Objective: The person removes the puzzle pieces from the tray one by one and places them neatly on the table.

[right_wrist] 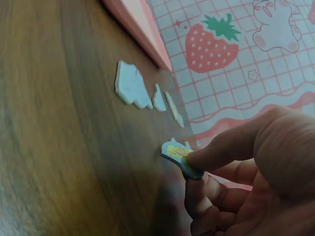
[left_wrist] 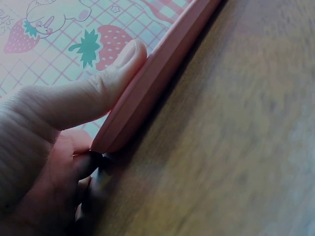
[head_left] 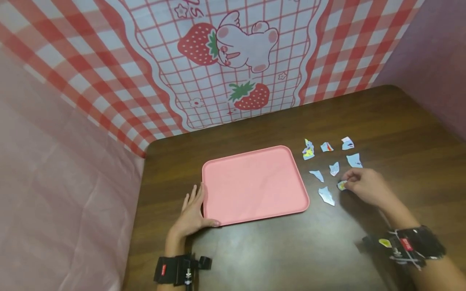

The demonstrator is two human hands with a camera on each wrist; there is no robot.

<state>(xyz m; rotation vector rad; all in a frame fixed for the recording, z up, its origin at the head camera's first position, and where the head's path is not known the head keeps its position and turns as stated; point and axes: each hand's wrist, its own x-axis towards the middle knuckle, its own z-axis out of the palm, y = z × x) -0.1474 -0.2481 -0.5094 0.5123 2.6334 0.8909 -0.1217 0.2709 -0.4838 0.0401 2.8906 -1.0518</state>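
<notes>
My right hand (head_left: 367, 188) pinches a small flat piece (right_wrist: 173, 151), pale with a yellow patch and a rounded edge, between thumb and fingers. It is just above the tabletop, right of the tray. Around it lie several irregular pale shard-like pieces, among them one with yellow and purple marks (head_left: 308, 150), one with a red mark (head_left: 327, 147) and a plain one (head_left: 326, 196). At the near left corner of a pink rectangular tray (head_left: 255, 186) rests my left hand (head_left: 191, 212). Its straight thumb touches the near rim, its fingers spread along the left side.
The brown wooden table (head_left: 255, 254) carries the tray and pieces. Behind it hangs a red-and-white checked cloth (head_left: 251, 93) with strawberries and a rabbit. Pink cloth (head_left: 65, 194) hangs at the left.
</notes>
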